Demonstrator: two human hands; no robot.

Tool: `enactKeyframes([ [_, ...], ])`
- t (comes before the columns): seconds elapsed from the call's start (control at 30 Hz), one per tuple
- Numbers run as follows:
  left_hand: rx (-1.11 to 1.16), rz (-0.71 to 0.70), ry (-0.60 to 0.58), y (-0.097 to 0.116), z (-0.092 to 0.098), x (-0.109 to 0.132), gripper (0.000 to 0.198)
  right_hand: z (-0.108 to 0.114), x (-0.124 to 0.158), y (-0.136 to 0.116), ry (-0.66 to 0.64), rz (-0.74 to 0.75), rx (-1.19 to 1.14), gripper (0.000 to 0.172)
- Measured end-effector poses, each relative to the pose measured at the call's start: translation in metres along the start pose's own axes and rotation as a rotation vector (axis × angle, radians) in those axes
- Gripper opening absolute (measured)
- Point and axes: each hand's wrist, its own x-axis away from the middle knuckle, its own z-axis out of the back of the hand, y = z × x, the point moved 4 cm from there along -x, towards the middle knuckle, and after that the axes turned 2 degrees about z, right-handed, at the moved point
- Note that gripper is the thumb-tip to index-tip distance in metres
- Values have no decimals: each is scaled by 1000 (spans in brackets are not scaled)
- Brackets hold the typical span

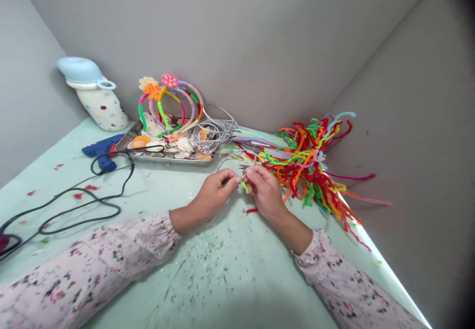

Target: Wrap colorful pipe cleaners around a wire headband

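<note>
Both of my hands meet at the middle of the table with fingers pinched. My left hand (217,193) grips a short bright green pipe cleaner (244,186), whose end pokes out between the hands. My right hand (266,191) is closed on a thin grey cord (254,159), which curves up and back behind the fingers. How the cord and the pipe cleaner meet is hidden by the fingertips. Just beyond my fingers lie scissors (255,148), partly covered by pipe cleaners. A red pipe cleaner (251,211) lies under my right hand.
A metal tray (174,160) holds scraps, a coil of grey cord (218,133) and pipe-cleaner hoops with flowers (169,80). Left of it are a blue glue gun (102,150), its black cable (122,190) and a white bottle (102,105). Loose pipe cleaners (311,165) pile up at right, against grey walls.
</note>
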Motion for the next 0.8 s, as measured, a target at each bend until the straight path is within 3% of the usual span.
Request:
enactKeyframes([
  [0.37, 125, -8, 29, -6, 2, 3, 15, 5, -3, -2, 59, 52, -20, 17],
  [0.63, 118, 0, 72, -4, 6, 2, 14, -2, 0, -8, -104, 65, 125, 14],
  [0.8, 141, 24, 74, -5, 5, 1, 13, -6, 2, -15, -105, 73, 194, 12],
])
